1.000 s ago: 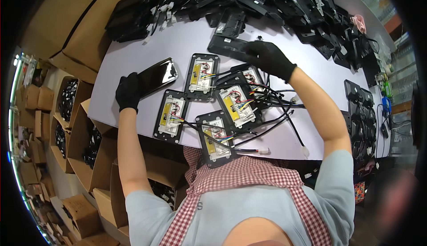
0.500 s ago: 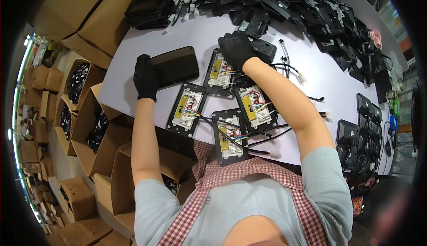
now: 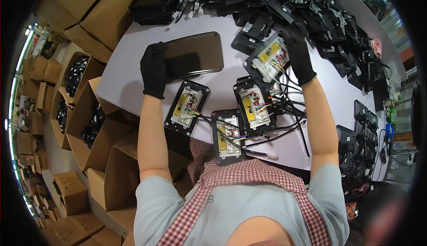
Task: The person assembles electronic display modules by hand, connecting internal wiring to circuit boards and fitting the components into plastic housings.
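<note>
My left hand point(image 3: 154, 70), in a black glove, grips the left end of a glossy dark rectangular panel point(image 3: 200, 54), which is tilted above the table. The gloved right hand point(image 3: 300, 56) is closed on the right side of a black-framed circuit module point(image 3: 269, 61) with a yellow label and coloured wires. That module is tilted and slightly blurred; my fingertips are partly hidden. Similar modules lie face up nearer to me: one at the left point(image 3: 187, 107), one at the front point(image 3: 229, 135) and one at the right point(image 3: 255, 105), their black cables point(image 3: 284, 132) trailing rightward.
Black housings point(image 3: 311, 14) are heaped along the far table edge, beside stacked dark panels point(image 3: 153, 3) and white connectors point(image 3: 193, 3). More black units point(image 3: 362, 134) stand at the right. Open cardboard boxes point(image 3: 111, 157) crowd the floor at the left.
My right hand has lifted a module from the middle of the table and carried it right, tilting it. The left hand has shifted slightly right with the panel, whose angle has changed.
</note>
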Motion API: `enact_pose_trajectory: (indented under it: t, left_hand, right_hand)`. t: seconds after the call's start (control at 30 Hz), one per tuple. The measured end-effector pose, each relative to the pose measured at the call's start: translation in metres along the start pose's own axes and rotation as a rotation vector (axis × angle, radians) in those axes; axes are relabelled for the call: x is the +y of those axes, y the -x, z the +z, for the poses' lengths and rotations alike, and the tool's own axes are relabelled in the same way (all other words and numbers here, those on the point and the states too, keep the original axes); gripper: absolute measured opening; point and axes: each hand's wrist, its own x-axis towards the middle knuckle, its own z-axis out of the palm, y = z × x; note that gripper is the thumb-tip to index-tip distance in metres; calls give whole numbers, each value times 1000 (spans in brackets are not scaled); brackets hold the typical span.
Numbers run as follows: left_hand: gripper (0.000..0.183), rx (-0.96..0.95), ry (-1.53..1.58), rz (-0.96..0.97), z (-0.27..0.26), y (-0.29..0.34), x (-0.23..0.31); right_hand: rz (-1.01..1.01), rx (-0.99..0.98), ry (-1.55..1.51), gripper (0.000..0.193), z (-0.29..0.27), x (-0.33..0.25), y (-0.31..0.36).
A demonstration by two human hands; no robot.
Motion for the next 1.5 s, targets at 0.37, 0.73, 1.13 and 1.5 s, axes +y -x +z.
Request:
enact_pose_trajectory:
  t: [0.37, 0.73, 1.13, 1.5]
  left_hand:
    - [24, -174, 369, -249, 82, 51, 103]
    - [65, -1077, 608, -409, 91, 84, 112]
    - [33, -815, 744, -477, 81, 91, 132]
    - [26, -832, 524, -484, 93, 101, 117]
  right_hand:
    - [9, 31, -610, 37, 8, -29, 104]
    - [57, 151, -988, 37, 19, -40, 121]
    - [-63, 376, -555, 32, 18, -71, 144]
    - [52, 318, -680, 33, 15, -62, 151]
